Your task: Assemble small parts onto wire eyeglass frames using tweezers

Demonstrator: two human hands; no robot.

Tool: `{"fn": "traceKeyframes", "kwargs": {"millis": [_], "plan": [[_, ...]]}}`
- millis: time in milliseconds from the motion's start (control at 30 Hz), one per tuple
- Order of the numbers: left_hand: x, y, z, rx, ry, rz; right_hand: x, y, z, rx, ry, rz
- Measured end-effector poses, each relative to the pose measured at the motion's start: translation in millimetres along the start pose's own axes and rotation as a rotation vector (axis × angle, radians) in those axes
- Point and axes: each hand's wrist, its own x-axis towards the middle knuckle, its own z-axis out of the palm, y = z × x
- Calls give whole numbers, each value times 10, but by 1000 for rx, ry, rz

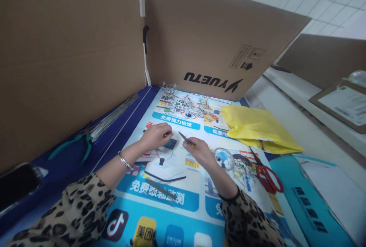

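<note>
My left hand is closed in a pinch above the printed sheet. Fine, faint wire-like strands show beside its fingertips, too thin to follow clearly. Facing it, my right hand is wrapped round a slim tool with a dark, pointed metal end. That tip points up and left toward my left fingers, with a small gap between them. Whether the tool is tweezers or small scissors is hard to make out. Under both hands lies the blue and white printed sheet, and a thin dark strip rests on it.
Teal-handled pliers and a bundle of thin wires lie left; a dark phone is nearer. Red-handled scissors, a yellow bag and a clear round object are right. Cardboard walls stand behind.
</note>
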Motion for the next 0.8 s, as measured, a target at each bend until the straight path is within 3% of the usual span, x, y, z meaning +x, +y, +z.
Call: {"fn": "traceKeyframes", "kwargs": {"millis": [233,400,567,800], "plan": [[-29,4,70,13,-61,157,2,67,87,-55,44,-25],[-21,-72,32,-103,-132,169,-12,84,116,-93,85,-29],[-11,-342,-62,-146,-70,-69,-22,91,195,-153,175,-12],[-39,-533,-121,26,-242,-262,-49,91,248,-245,164,-37]]}}
